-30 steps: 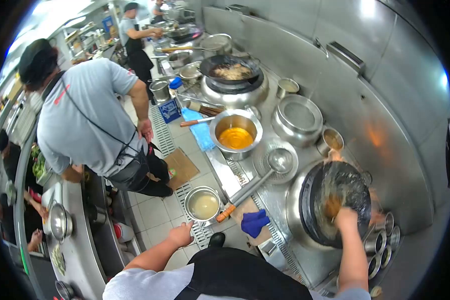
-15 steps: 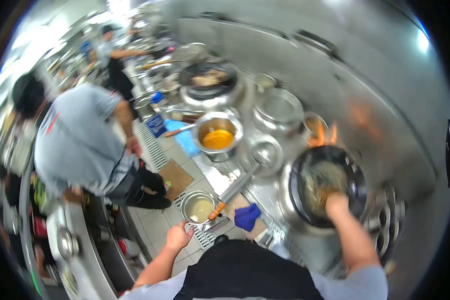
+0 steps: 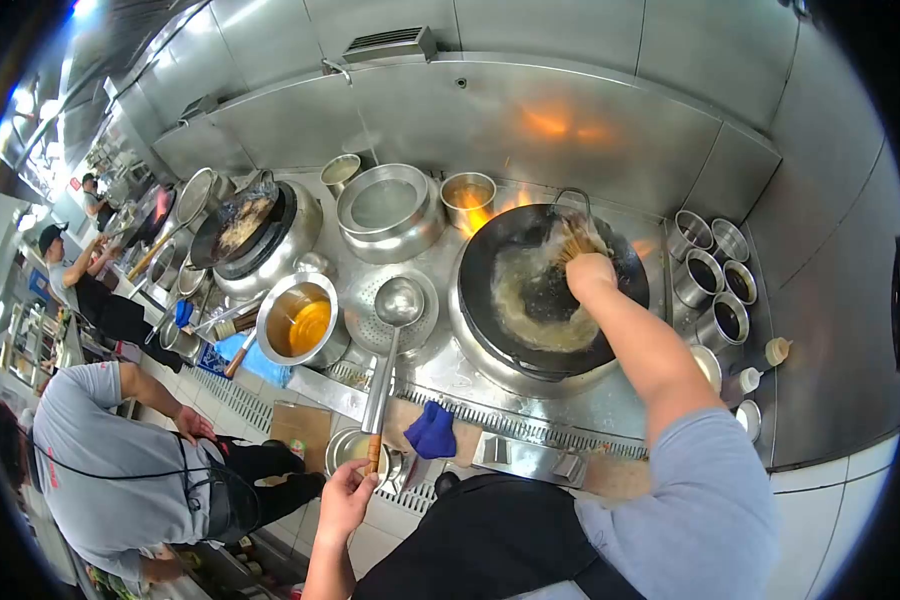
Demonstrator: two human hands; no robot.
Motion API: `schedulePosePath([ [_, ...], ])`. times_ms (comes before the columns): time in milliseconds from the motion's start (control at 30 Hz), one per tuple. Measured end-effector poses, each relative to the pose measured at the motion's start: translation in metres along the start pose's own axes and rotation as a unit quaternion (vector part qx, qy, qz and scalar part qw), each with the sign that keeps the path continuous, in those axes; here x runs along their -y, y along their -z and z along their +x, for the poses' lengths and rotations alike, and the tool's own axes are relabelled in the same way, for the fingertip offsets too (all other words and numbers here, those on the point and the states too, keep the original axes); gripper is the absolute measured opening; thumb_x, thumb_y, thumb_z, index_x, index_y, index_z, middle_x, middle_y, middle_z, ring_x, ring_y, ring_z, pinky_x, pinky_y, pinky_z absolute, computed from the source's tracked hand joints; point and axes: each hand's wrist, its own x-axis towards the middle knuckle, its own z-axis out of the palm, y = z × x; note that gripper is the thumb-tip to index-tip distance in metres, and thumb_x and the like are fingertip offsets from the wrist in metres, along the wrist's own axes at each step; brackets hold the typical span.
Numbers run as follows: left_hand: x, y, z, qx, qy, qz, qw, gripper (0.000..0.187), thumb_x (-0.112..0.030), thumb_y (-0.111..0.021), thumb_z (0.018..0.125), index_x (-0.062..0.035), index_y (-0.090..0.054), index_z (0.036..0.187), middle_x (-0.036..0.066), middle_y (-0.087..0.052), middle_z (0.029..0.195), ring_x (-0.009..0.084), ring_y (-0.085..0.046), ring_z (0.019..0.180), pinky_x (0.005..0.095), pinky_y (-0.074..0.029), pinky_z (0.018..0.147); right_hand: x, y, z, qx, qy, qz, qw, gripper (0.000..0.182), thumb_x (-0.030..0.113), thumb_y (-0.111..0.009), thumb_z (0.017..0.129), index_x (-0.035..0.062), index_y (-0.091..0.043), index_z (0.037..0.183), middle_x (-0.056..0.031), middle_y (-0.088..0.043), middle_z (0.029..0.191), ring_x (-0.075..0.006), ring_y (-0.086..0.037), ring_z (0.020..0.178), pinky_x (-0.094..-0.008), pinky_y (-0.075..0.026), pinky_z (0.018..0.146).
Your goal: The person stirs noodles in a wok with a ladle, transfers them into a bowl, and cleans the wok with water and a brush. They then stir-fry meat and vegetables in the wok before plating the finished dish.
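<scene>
My right hand (image 3: 590,274) reaches into a large black wok (image 3: 480,270) and is closed around a bamboo wok brush (image 3: 576,240). The bristles press against the far right of the wok's inside, where cloudy, foamy water swirls. My left hand (image 3: 344,504) is at the stove's front edge, thumb and fingers closed at the wooden end of a long-handled ladle (image 3: 382,385). The ladle's bowl lies over a round perforated strainer (image 3: 425,325) left of the wok. A folded purple cloth (image 3: 431,430) sits near the ladle's handle.
Flames rise behind the wok near a metal pot (image 3: 468,190). A pot of orange liquid (image 3: 288,318) stands to the left. Several sauce containers (image 3: 700,272) line the right side. A co-worker in a grey shirt (image 3: 120,450) bends at the left; other people stand farther back.
My view has swung left and up, showing more of the back wall. My left hand has come from beside the ladle onto its handle end. My right hand's brush has moved to the wok's far side.
</scene>
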Motion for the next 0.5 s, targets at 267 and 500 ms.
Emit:
schedulePosePath([
  [267, 0.008, -0.013, -0.011, 0.065, 0.060, -0.062, 0.994, 0.026, -0.008, -0.064, 0.086, 0.0000, -0.059, 0.110, -0.003, -0.054, 0.070, 0.0041, -0.048, 0.060, 0.0199, -0.039, 0.055, 0.021, 0.003, -0.035, -0.029, 0.048, -0.025, 0.998, 0.014, 0.007, -0.064, 0.075, 0.0083, -0.074, 0.085, -0.0069, -0.072, 0.092, -0.0265, -0.069, 0.073, -0.0489, -0.053, 0.043],
  [500, -0.021, -0.043, 0.011, 0.127, -0.002, -0.099, 0.987, 0.028, -0.006, -0.064, 0.086, 0.0003, -0.058, 0.113, -0.004, -0.051, 0.070, 0.0031, -0.046, 0.062, 0.0189, -0.038, 0.055, 0.063, 0.032, -0.013, 0.068, 0.074, -0.072, 0.992, 0.018, 0.011, -0.057, 0.081, 0.0100, -0.074, 0.088, -0.0085, -0.072, 0.090, -0.0232, -0.070, 0.080, -0.0424, -0.055, 0.058],
])
